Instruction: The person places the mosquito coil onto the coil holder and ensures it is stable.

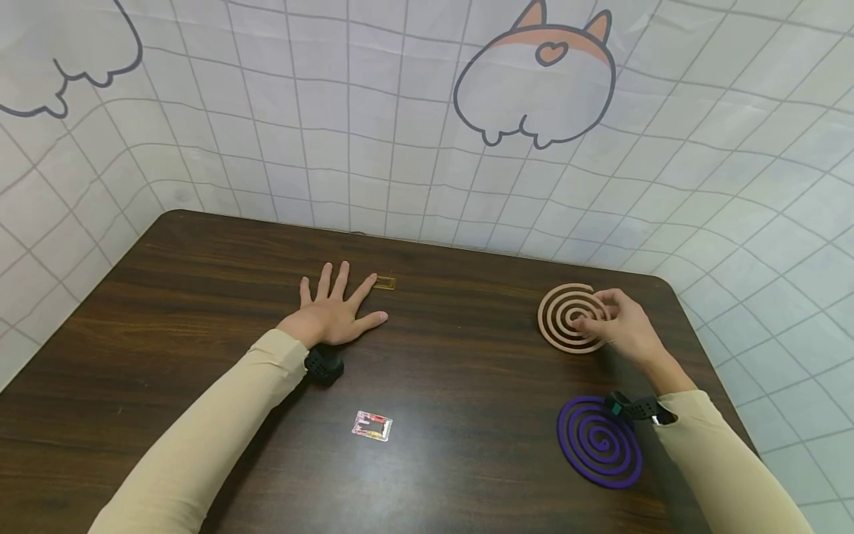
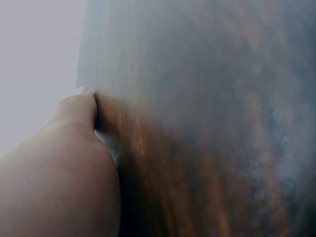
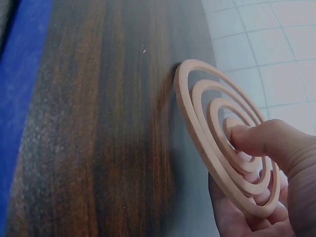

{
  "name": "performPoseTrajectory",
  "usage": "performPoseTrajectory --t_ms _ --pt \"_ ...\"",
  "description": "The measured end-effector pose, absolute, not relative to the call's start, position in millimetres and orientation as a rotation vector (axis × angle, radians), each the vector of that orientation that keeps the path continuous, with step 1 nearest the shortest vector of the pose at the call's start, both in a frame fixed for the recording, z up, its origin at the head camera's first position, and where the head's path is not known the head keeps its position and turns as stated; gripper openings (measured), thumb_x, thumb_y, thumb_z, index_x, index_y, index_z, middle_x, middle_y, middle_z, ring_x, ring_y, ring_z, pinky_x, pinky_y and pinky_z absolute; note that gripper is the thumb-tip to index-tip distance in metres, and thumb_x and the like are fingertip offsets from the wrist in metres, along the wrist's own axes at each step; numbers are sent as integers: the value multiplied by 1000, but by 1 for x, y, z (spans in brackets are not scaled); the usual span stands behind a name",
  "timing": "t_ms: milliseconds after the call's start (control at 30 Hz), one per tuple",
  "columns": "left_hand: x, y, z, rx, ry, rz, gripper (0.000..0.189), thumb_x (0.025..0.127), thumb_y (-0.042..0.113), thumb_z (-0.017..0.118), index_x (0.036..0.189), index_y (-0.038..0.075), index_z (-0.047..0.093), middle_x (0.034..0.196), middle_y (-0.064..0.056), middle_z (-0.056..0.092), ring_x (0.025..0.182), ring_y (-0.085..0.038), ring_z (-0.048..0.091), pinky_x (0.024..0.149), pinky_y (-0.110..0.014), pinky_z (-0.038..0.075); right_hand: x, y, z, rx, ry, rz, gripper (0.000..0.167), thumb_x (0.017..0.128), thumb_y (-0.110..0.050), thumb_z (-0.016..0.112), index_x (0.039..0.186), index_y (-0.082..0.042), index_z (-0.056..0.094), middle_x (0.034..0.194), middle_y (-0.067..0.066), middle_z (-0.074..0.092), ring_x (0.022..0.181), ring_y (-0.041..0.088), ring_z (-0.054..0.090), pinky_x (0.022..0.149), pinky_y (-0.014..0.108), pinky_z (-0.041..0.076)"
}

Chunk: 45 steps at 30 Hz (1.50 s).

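Note:
My right hand point(image 1: 627, 326) pinches a tan mosquito coil point(image 1: 574, 317) at the table's right side. In the right wrist view the coil point(image 3: 222, 180) is tilted, the thumb on its centre and the fingers behind it. My left hand point(image 1: 330, 315) lies on the table with its fingers spread. Its index fingertip reaches the left edge of a small gold metal plate point(image 1: 385, 282) with a cut-out. The left wrist view holds only part of the hand point(image 2: 64, 173) and blurred wood. A purple mosquito coil point(image 1: 603, 445) lies flat beneath my right wrist, partly hidden by the wrist strap.
A small printed metal plate point(image 1: 372, 426) with a cut-out lies near the front middle of the dark wooden table point(image 1: 460, 356). White gridded cloth point(image 1: 300, 111) hangs behind the table's back edge and along both sides. Dark straps sit on both wrists.

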<state>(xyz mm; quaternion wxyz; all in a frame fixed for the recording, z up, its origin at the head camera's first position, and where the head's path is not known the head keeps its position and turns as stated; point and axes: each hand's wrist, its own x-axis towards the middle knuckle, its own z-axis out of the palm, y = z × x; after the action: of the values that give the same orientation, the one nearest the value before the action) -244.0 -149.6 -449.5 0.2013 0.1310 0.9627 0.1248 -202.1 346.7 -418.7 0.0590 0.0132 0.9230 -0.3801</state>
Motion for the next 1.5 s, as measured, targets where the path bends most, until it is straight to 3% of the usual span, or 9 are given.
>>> performPoseTrajectory --t_ms 100,433,700,1067,1367,1500 --pt "-244 -149 -448 369 2689 352 90 94 87 24 165 42 -7 173 -13 -24 159 -42 -29 121 -74 -17 -202 347 -419 32 2776 -1202 71 96 -32 76 147 2 40 109 21 72 78 4 74 71 28 59" --pt "-244 -149 -444 382 2688 345 89 95 85 24 166 40 -5 174 -15 -22 160 -42 -26 122 -73 -16 -203 347 -422 34 2650 -1412 68 95 -23 77 145 4 39 85 -2 74 74 12 76 68 38 64" --pt "-243 -150 -441 393 2706 340 85 100 79 28 167 39 -4 174 -16 -21 160 -43 -25 122 -74 -15 -204 348 -422 62 2636 -1428 73 96 -26 77 148 3 35 84 -13 73 78 7 75 75 26 60" --pt "-248 -151 -444 399 2691 349 87 97 82 26 166 40 -6 173 -15 -23 159 -43 -27 121 -74 -17 -204 344 -418 97 2601 -1476 78 95 -29 77 152 0 32 89 -17 72 83 6 75 81 19 56" --pt "-256 -153 -452 395 2695 330 90 94 87 23 165 41 -7 173 -13 -25 159 -41 -28 122 -74 -15 -205 334 -414 120 2447 -1698 43 96 -17 75 131 -4 52 95 -12 70 85 6 73 73 24 59" --pt "-258 -154 -453 404 2702 330 91 93 88 22 166 41 -7 173 -13 -24 159 -42 -28 121 -74 -16 -205 332 -412 128 2286 -1872 44 95 -9 75 130 -2 50 100 -8 70 87 7 74 76 21 61"
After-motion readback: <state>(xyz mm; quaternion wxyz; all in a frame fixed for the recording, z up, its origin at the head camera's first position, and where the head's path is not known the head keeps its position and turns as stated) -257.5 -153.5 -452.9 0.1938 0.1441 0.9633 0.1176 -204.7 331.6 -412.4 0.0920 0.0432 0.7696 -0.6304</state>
